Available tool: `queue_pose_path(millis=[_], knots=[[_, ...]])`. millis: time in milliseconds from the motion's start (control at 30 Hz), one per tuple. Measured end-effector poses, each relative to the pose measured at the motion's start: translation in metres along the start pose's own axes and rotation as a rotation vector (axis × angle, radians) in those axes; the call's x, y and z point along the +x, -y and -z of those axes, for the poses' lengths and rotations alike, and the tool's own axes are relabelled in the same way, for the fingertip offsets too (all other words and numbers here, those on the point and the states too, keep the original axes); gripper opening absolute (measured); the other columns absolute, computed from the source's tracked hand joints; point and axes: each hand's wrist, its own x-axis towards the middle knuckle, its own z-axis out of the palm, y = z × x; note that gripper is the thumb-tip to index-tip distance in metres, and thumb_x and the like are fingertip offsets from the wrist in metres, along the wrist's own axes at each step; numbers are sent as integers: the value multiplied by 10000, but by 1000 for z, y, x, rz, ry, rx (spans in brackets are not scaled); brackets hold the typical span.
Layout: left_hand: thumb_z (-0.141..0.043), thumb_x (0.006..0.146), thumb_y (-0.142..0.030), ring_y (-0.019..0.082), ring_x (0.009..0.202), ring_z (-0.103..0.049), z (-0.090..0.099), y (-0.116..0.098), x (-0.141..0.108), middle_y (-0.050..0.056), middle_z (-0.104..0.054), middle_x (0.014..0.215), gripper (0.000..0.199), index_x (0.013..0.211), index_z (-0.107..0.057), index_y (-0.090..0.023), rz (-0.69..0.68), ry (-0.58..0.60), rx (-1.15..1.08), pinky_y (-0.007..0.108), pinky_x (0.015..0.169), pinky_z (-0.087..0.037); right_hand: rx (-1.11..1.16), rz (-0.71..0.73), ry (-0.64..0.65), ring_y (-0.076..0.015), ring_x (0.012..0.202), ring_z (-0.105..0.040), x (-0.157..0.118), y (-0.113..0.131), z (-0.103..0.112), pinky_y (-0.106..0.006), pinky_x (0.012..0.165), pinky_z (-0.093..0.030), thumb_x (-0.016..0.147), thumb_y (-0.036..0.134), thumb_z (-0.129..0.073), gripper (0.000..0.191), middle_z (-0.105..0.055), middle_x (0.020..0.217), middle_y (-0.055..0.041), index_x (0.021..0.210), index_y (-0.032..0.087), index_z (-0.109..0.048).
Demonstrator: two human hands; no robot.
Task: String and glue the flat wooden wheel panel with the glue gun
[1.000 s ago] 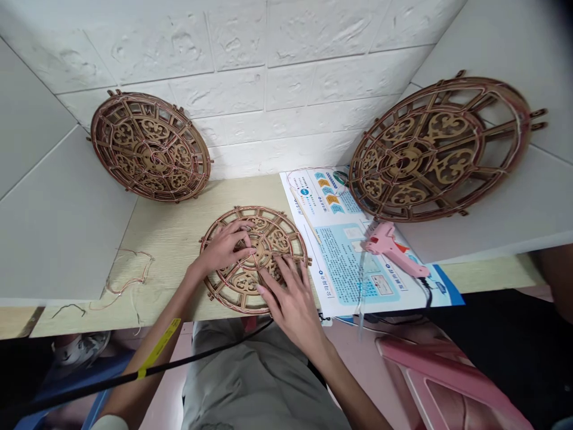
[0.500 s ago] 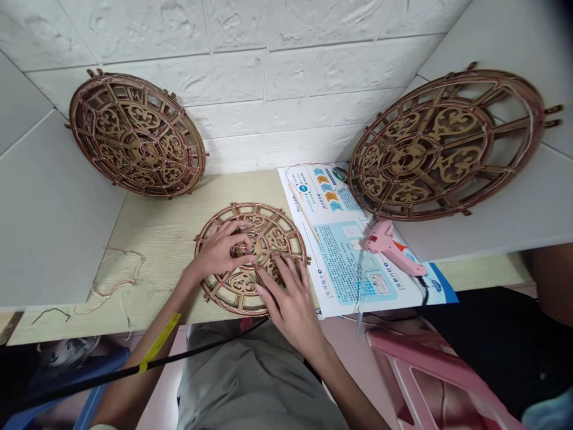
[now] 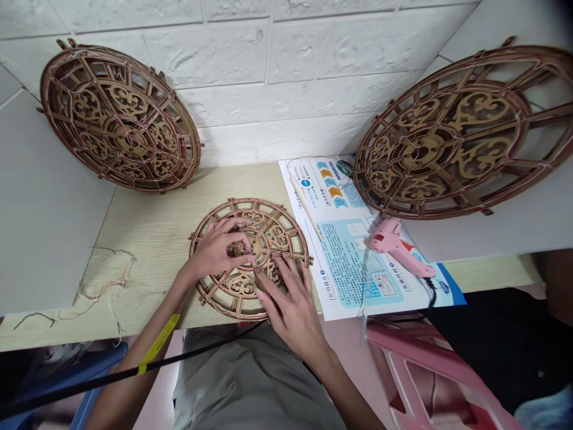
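A round brown openwork disc, with scrollwork panels and reddish wire along its rings, lies flat on the table in front of me. My left hand rests on its left half. The thumb and index finger are bent together beside the disc's centre, and whatever they pinch is too small to make out. Across the lower right part of the disc lies my right hand. Its fingers are spread, with the tips touching the scrollwork and inner ring.
Similar discs lean at the back left and right. A pink glue gun lies on a printed sheet beside a thin stick. Loose wire lies on the table at left. A black cable crosses my lap.
The view has shifted slightly, so the leaning discs appear larger and further apart. Both hands keep nearly the same place on the flat disc.
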Motion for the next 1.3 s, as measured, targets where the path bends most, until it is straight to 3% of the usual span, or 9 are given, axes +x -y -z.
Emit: queue_pose_path(millis=[267, 467, 767, 1067, 1300], knots=[[-779, 818, -399, 273, 1364, -451, 4, 1, 6, 46, -496, 1485, 213, 823, -683, -208, 26, 46, -90, 476, 1132, -315, 13, -36, 6, -358, 1430, -424, 3, 1, 4, -637, 1124, -374, 1015, 272, -534, 335, -504, 1475, -188, 1328, 221, -642], [-758, 820, -392, 305, 1363, -445, 2, 0, 8, 26, -490, 1490, 206, 799, -667, -209, 55, 58, -40, 525, 1127, -298, 44, -65, -6, -340, 1451, -403, 2, 2, 2, -614, 1150, -349, 1001, 262, -552, 359, -499, 1494, -167, 1352, 237, -622], [-729, 855, -405, 288, 1343, -468, -1, 2, 8, 20, -513, 1470, 229, 780, -654, -202, -7, 10, -22, 461, 1136, -305, 89, -97, -1, -346, 1470, -377, 2, 2, 2, -616, 1170, -298, 996, 285, -559, 389, -473, 1524, -185, 1382, 247, -594], [-748, 840, -429, 293, 1331, -481, 0, 3, 11, 17, -527, 1459, 259, 756, -655, -203, 4, 30, -24, 464, 1129, -315, 106, -170, 39, -327, 1444, -414, 4, 2, 5, -604, 1168, -324, 988, 319, -567, 389, -484, 1514, -118, 1376, 305, -578], [-738, 847, -410, 298, 1352, -466, 0, 2, 10, 26, -519, 1473, 257, 745, -638, -196, 9, 32, -16, 471, 1138, -303, 35, -116, 64, -342, 1377, -472, 9, 0, 11, -600, 1099, -383, 978, 299, -590, 322, -552, 1433, -154, 1295, 264, -634]])
